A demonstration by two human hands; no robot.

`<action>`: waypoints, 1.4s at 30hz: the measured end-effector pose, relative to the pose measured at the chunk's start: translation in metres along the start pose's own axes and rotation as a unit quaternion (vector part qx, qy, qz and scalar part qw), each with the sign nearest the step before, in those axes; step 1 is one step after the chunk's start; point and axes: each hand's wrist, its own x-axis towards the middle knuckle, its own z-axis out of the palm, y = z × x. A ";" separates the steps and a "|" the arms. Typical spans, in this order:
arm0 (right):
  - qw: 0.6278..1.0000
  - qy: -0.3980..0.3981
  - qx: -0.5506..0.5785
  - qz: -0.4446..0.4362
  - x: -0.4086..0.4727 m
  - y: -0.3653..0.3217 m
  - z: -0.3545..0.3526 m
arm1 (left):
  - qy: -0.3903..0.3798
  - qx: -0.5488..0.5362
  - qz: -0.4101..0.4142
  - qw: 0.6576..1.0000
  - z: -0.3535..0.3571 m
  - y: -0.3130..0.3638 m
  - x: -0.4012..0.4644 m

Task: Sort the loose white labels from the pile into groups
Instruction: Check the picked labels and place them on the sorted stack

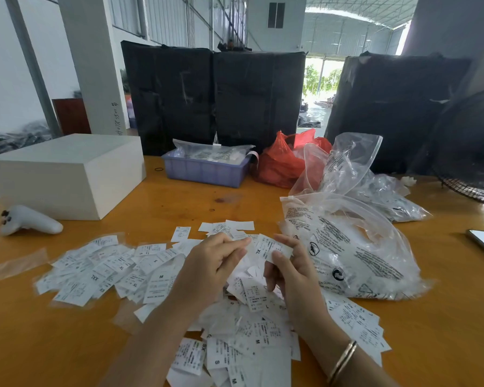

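A big pile of loose white labels (252, 333) lies on the orange table under and in front of my hands. My right hand (291, 275) pinches a white label marked XL (268, 247) between thumb and fingers. My left hand (210, 266) has its fingers curled, with the fingertips on the same label's left edge. A spread group of labels (101, 269) lies to the left, with sizes XXL, XL, M and S showing. A small group of labels (227, 227) sits just beyond my hands. Another group (358, 322) lies at the right.
A clear printed plastic bag (355, 252) lies right of my hands, with more clear bags (355, 163) behind. A white box (67, 174) and a white controller (28, 220) are at the left. A blue bin (207, 171) and a red bag (280, 163) stand at the back. A fan (472, 152) is far right.
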 end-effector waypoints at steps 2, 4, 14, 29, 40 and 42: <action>1.000 -0.017 0.013 0.007 0.000 0.001 -0.001 | 0.000 -0.012 -0.002 1.000 -0.001 0.001 0.000; 0.999 -0.031 0.038 0.021 0.000 0.001 -0.002 | -0.002 -0.032 -0.006 0.999 -0.001 0.001 0.000; 0.996 -0.060 0.055 0.027 0.001 0.001 -0.006 | 0.003 -0.095 -0.022 0.995 -0.001 0.000 0.000; 0.997 -0.067 0.011 0.026 0.000 -0.003 -0.004 | -0.103 -0.172 -0.131 0.971 0.002 -0.008 -0.003; 0.999 0.027 0.010 -0.036 -0.001 0.001 -0.002 | -0.003 -0.173 -0.155 0.973 -0.003 -0.011 0.001; 0.998 0.037 -0.006 -0.042 -0.002 0.001 0.001 | 0.003 -0.170 -0.150 0.974 -0.003 -0.010 0.001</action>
